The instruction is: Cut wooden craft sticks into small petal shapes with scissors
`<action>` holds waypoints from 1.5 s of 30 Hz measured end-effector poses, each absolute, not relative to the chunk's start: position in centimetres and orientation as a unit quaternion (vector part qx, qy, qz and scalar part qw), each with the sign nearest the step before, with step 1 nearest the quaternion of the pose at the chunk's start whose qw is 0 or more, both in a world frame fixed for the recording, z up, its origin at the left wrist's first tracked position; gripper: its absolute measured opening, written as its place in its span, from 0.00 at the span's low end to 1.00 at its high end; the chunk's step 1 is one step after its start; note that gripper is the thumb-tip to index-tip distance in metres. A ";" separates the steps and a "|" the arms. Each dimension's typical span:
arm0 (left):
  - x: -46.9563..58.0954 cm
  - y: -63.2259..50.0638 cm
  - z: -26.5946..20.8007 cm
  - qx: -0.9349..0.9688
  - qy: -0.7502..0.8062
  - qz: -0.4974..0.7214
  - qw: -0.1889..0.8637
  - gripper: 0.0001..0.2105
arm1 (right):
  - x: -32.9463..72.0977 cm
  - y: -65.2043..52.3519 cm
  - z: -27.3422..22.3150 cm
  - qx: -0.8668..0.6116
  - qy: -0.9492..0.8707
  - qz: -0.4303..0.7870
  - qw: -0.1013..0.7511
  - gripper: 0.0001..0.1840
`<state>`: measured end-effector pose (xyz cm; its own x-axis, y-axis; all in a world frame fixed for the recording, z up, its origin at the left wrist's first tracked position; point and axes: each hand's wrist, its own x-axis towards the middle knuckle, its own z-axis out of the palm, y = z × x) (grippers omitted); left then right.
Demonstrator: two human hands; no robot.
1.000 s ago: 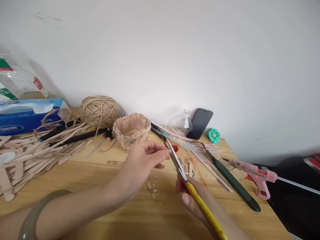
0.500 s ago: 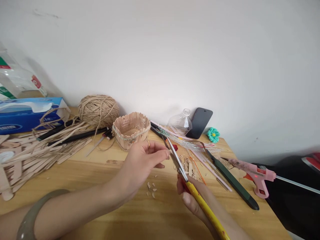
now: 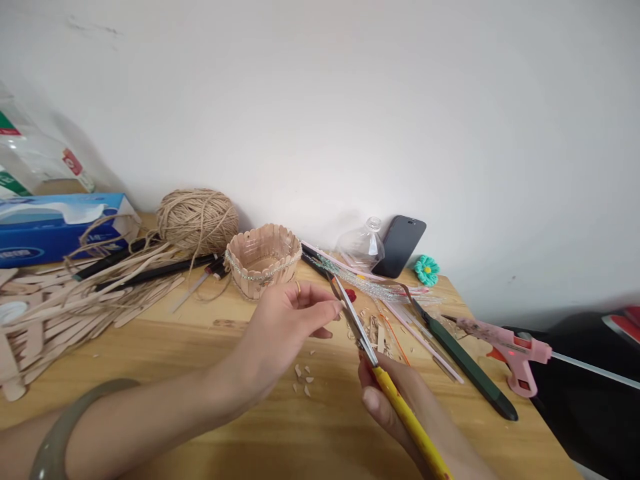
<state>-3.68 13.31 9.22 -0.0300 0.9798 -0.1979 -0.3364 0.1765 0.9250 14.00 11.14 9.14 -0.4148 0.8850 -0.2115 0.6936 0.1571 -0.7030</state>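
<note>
My right hand (image 3: 395, 400) is wrapped round scissors (image 3: 364, 339) with yellow handles, and their blades point away and to the left. My left hand (image 3: 300, 317) pinches a tiny pale piece (image 3: 343, 305), apparently wood, between thumb and fingers, right against the blades; most of it is hidden. Below the fingers lie several pale wood chips (image 3: 307, 380), and more wood scraps (image 3: 381, 339) are beside the scissors. Just behind my left hand stands a small basket (image 3: 263, 283) of craft-stick pieces, with a glittery cord around its outside.
To the left are craft sticks (image 3: 60, 340), a twine ball (image 3: 197, 220) and a blue tissue pack (image 3: 50, 233). Along the back stand a cut clear bottle (image 3: 365, 247) and a phone (image 3: 403, 247). A green-handled knife (image 3: 470, 367) and pink glue gun (image 3: 515, 350) lie right.
The scissor blades have drawn closer together. My right hand has shifted slightly to the right, while my left hand stays almost in place.
</note>
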 end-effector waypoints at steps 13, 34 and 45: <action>-3.9 13.2 9.4 0.331 0.464 0.531 0.626 0.03 | 13.6 11.4 9.9 -0.531 -0.754 0.370 0.114 0.23; -4.0 13.5 9.6 0.346 0.486 0.511 0.619 0.03 | 13.9 11.3 9.8 -0.504 -0.742 0.418 0.143 0.31; -3.9 13.5 9.8 0.344 0.491 0.512 0.615 0.03 | 13.5 11.3 9.9 -0.507 -0.751 0.398 0.143 0.30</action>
